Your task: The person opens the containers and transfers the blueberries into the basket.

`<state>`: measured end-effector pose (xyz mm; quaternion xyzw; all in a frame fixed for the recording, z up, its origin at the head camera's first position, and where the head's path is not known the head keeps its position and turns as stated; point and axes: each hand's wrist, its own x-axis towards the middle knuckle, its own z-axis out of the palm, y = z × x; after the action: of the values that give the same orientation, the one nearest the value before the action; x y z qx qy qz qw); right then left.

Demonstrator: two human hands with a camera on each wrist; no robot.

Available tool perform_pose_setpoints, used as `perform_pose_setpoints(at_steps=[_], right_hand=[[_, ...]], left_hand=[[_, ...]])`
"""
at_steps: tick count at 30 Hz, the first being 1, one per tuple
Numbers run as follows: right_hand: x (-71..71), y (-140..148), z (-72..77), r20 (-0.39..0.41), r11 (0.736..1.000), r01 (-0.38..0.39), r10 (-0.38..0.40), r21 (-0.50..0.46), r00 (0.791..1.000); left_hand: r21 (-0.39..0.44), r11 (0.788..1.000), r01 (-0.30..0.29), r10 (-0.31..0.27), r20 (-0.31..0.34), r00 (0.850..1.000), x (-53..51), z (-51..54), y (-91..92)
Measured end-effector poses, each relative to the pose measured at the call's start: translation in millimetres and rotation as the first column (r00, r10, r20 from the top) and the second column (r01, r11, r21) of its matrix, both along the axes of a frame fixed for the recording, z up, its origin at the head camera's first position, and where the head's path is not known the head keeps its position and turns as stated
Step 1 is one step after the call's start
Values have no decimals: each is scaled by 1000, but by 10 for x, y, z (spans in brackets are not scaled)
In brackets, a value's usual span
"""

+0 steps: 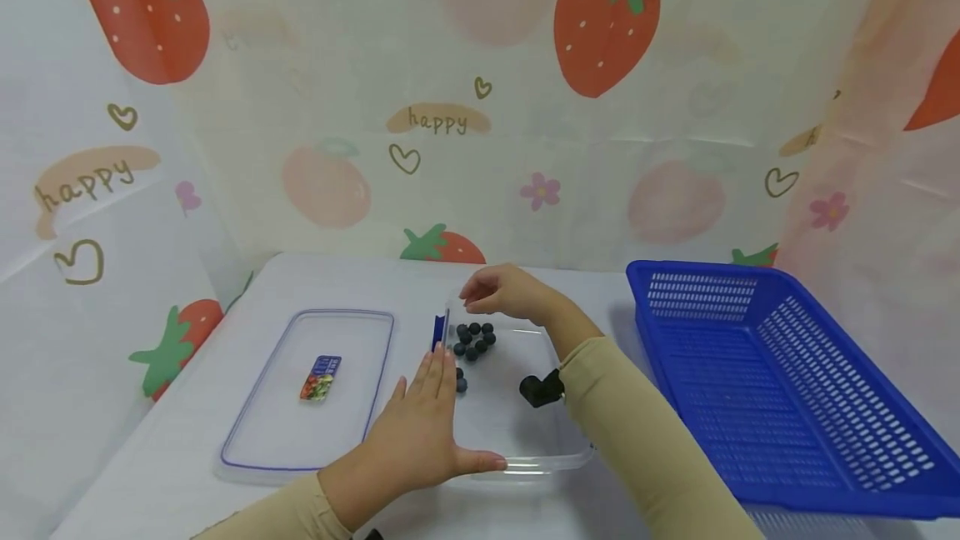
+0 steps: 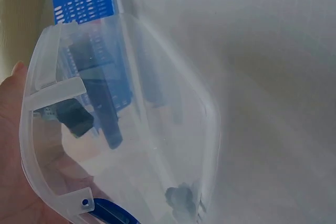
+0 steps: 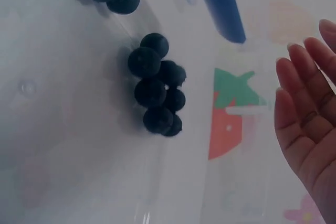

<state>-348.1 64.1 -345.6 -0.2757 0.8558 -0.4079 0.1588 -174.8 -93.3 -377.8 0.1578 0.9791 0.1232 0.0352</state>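
A clear plastic container [image 1: 551,463] holds several dark round berries [image 1: 474,342], grouped near its far left corner, with a couple more beside the left wall. My left hand [image 1: 416,432] rests along that left side, fingers straight and thumb stretched over the near rim. In the left wrist view, the palm [image 2: 16,145] is against the container's translucent wall [image 2: 207,119]. Above the far edge hovers my right hand [image 1: 513,294], fingers loosely bent. The right wrist view shows this hand [image 3: 315,124] empty, apart from the berries [image 3: 149,93]. A blue clip [image 1: 438,332] stands up at the left rim.
A clear lid with a blue edge [image 1: 251,467] lies left of the container, bearing a colourful label [image 1: 321,377]. A large blue perforated basket [image 1: 750,415] stands on the right. Behind the white-covered table hangs a strawberry-patterned cloth [image 1: 360,48].
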Motion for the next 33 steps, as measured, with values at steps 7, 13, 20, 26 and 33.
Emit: perform_pose_setpoints(at_steps=[7,13,20,26,33], right_hand=[[-58,-58,-118,60,999,-9,7,31,998],[-35,-77,-194,76,986,-57,46,158,996],[-61,-57,-294,59,961,-24,8,275,998],[-63,-38,-327,143,959,-11,-30,284,989],[-72,-22,-363,184,956,-44,-11,289,983]], left_hand=[[-7,1000,2,-2,-12,1000,7,-1,-8],[-4,1000,8,-8,-14,1000,17,7,-1],[3,1000,0,0,-6,1000,19,3,5],[3,1000,5,-5,-1,1000,18,7,6],[6,1000,11,-11,3,1000,30,16,0]])
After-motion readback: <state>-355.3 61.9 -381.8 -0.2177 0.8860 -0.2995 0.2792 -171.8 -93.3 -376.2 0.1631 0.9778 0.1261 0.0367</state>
